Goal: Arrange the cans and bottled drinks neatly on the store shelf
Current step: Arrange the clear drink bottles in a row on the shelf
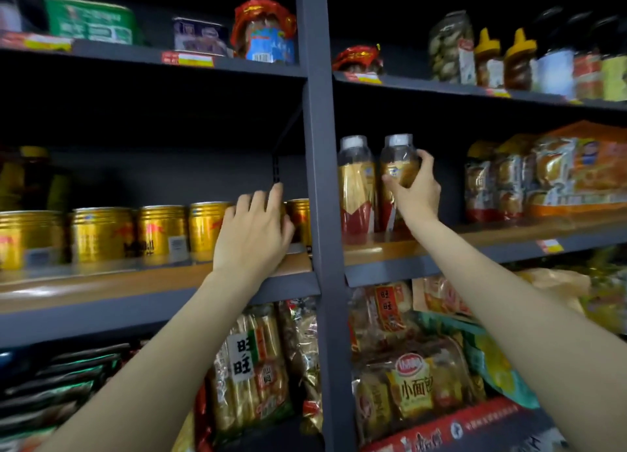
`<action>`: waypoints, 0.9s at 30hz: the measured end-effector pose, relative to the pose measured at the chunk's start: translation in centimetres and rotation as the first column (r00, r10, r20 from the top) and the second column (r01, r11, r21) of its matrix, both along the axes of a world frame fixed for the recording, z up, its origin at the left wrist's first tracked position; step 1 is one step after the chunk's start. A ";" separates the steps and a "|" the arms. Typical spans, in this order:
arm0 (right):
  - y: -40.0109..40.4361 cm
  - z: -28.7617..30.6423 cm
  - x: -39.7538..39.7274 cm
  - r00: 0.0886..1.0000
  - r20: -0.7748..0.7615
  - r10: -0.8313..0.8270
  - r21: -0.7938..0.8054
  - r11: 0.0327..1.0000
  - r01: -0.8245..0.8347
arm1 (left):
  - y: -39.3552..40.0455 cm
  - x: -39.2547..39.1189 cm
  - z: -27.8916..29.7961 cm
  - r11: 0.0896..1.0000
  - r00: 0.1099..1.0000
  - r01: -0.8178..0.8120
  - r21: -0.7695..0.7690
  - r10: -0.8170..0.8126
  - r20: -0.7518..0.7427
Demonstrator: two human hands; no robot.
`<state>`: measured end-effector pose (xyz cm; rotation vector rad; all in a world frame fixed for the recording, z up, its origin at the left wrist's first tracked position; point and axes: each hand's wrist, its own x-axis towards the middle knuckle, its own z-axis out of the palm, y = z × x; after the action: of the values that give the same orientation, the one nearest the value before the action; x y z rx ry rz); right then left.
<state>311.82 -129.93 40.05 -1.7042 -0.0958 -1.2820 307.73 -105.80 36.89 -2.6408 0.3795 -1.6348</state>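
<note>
Both forearms ran up from the bottom edge toward the middle shelf (152,282), one each side of the dark upright post (319,180).

Left hand (252,229) was over a gold can (237,221) in the row of gold cans (101,234), left bay. Fingers draped over the can's top and front, loosely curved. Can't tell whether it really clasped the can or only rested on it. The hand hid most of that can. Another can (300,221) stood just beside it, against the post.

Right hand (412,188) grasped a clear-topped bottle (398,161) in the right bay, thumb in front, fingers wrapped round the far side. The bottle stood upright, base hidden by the wrist, so I can't say whether it was on the board or lifted. A matching bottle (358,183) stood just left of it, near or touching.

Snack packets (543,177) sat further right on that shelf, well apart from the bottles. Rice-cracker bags (252,367) were on the shelf below.

Judgement: step in hand was squaring up the front row, cans left, bottles right. The cans already looked roughly lined up. Next move likely needs the held bottle set flush beside its twin, label out, and the covered can nudged into line without knocking its neighbour.
</note>
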 end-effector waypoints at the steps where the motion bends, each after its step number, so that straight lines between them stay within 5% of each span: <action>1: -0.2 0.1 0.2 0.999 -0.039 -0.022 -0.032 0.999 0.021 | 0.0 0.0 0.0 1.000 1.000 0.002 -0.001 -0.002 -0.003; 7: 0.5 -1.0 -1.1 0.973 -0.117 -0.198 -0.192 0.966 0.174 | 0.1 0.3 -0.4 1.000 0.997 -0.012 0.004 0.012 0.071; 12: 2.7 -1.2 -5.1 0.957 0.202 -0.207 -0.208 0.946 0.249 | 0.0 -0.3 -0.3 1.000 0.998 -0.013 0.014 0.012 0.064; 16: 6.4 -0.7 -8.9 0.904 0.423 -0.065 -0.401 0.881 0.251 | 1.5 -1.3 0.1 0.998 0.986 0.050 0.044 -0.056 0.155; 27: 25.7 -0.5 -11.4 0.923 0.370 0.105 -0.526 0.843 0.115 | 26.5 -9.3 0.6 0.996 0.938 -0.079 -0.040 0.088 0.336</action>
<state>300.38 -104.28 39.53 -1.8781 -0.7552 -1.6940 298.41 -79.27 37.46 -2.2889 0.2325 -2.0249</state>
